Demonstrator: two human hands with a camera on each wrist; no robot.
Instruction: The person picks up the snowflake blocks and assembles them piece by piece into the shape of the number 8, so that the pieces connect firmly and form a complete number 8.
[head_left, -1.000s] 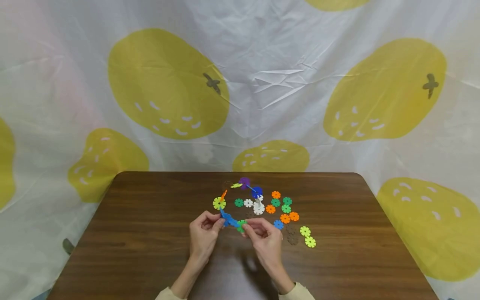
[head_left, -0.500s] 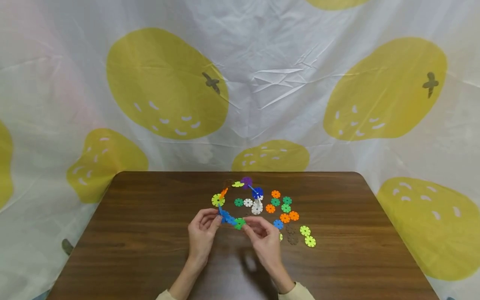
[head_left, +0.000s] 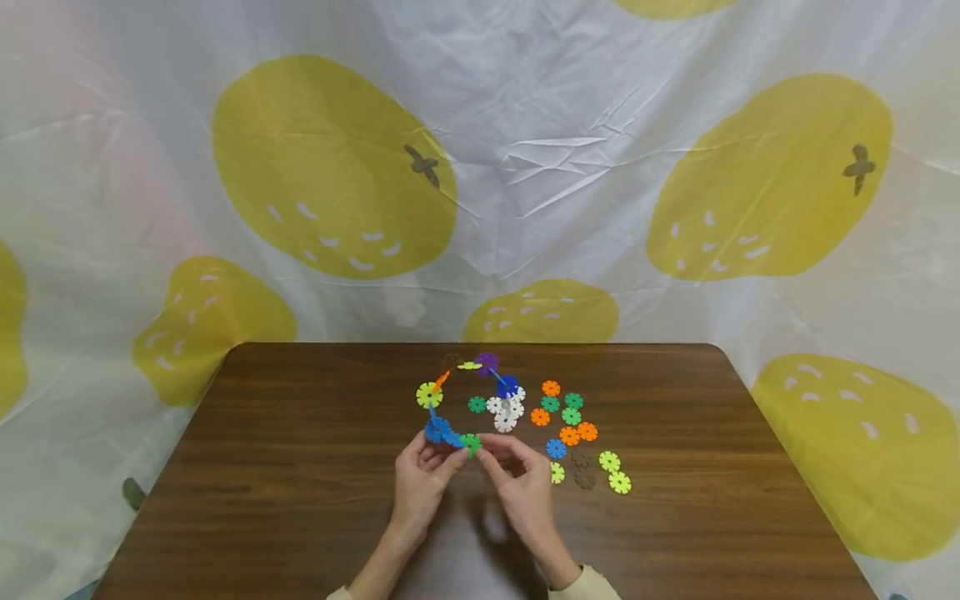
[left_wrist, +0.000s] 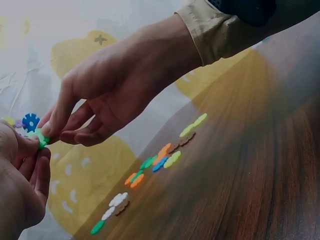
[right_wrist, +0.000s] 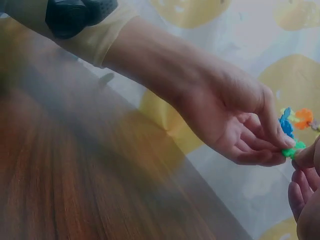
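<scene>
A chain of slotted plastic discs curves up from my hands in the head view, several colours linked edge to edge. Its near end is a green disc (head_left: 470,445), joined to blue discs (head_left: 438,430). My left hand (head_left: 422,483) pinches the green disc from the left, while my right hand (head_left: 522,492) pinches its right side; the thumbs are close together. Farther along are a yellow-green disc (head_left: 429,395), a purple disc (head_left: 486,362) and a dark blue disc (head_left: 507,386). In the left wrist view, fingers cover part of the green disc (left_wrist: 42,138).
Loose discs lie flat on the brown wooden table (head_left: 285,467), right of the chain: orange discs (head_left: 569,436), green discs (head_left: 573,408), brown discs (head_left: 584,479) and yellow-green discs (head_left: 619,482). White discs (head_left: 505,421) show near the chain's right end. A fruit-print cloth (head_left: 555,208) hangs behind.
My left hand has shifted right, from the blue discs to the green one. My right hand has moved slightly left, and the chain has swung a little left.
</scene>
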